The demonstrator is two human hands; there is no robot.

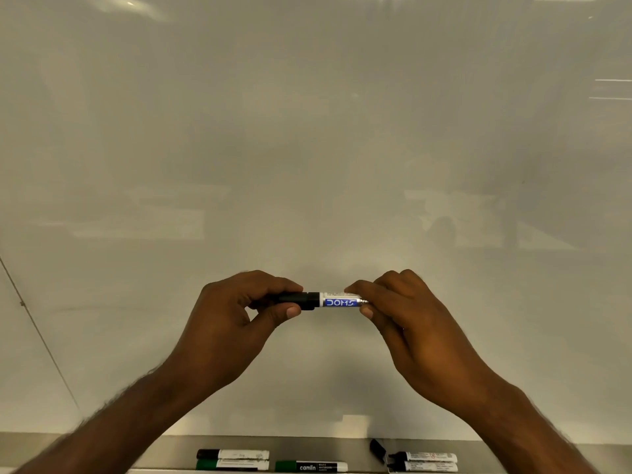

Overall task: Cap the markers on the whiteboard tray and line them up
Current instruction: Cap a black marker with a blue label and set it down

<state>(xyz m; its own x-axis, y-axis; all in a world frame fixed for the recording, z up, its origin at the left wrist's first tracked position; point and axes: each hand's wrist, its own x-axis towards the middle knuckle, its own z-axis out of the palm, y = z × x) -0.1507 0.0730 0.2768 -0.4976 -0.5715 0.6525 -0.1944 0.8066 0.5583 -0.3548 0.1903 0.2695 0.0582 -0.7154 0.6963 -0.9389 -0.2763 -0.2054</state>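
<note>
Markers being the job, a white-barrelled one with a blue label (337,300) is held level before the whiteboard (307,131), left hand (239,309) pinching its black cap (295,299), right hand (403,313) gripping the barrel, capping seemingly underway; next press home, then set it on the grey metal tray (355,449).

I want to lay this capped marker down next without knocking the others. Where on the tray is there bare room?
The tray is bare between the camlin marker and the loose black cap. The right cluster is crowded; the stacked pair fills the left. Beyond both forearms, the tray is hidden.
</note>
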